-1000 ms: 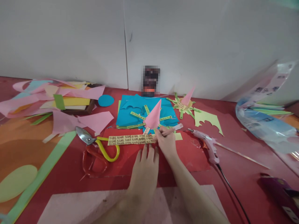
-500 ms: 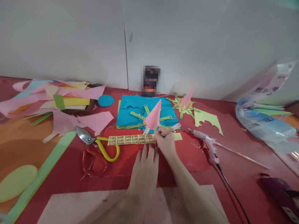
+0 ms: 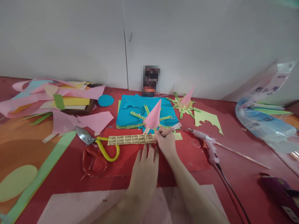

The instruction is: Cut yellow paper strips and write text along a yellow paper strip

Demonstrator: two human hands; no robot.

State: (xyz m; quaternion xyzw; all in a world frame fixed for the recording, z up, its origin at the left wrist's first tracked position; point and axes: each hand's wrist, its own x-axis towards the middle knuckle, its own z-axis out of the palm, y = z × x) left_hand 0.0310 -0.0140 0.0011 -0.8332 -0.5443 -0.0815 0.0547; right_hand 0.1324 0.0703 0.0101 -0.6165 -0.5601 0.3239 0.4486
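Observation:
A pale yellow paper strip (image 3: 128, 139) covered with rows of handwriting lies across a red sheet (image 3: 184, 155). My left hand (image 3: 146, 165) rests flat, fingers stretched, with its fingertips at the strip's lower edge. In my right hand (image 3: 165, 141) is a pen (image 3: 173, 128), its tip at the strip and hidden by my fingers. Just behind the strip stands a pink paper cone (image 3: 154, 116) with green written strips (image 3: 137, 115) spreading from its base, on blue paper (image 3: 126, 109). Left of the strip lie scissors (image 3: 100, 149) with one yellow and one red handle.
To the right lies a pink glue gun (image 3: 206, 141) with a black cord. A second pink cone piece (image 3: 187, 99) and a cut green sheet (image 3: 207, 121) are behind it. Paper scraps (image 3: 77, 93) pile up at left. A plastic bag (image 3: 263, 121) and a purple object (image 3: 280, 193) sit at far right.
My right hand and the pen have shifted very slightly to the right along the strip. My left hand stays in place.

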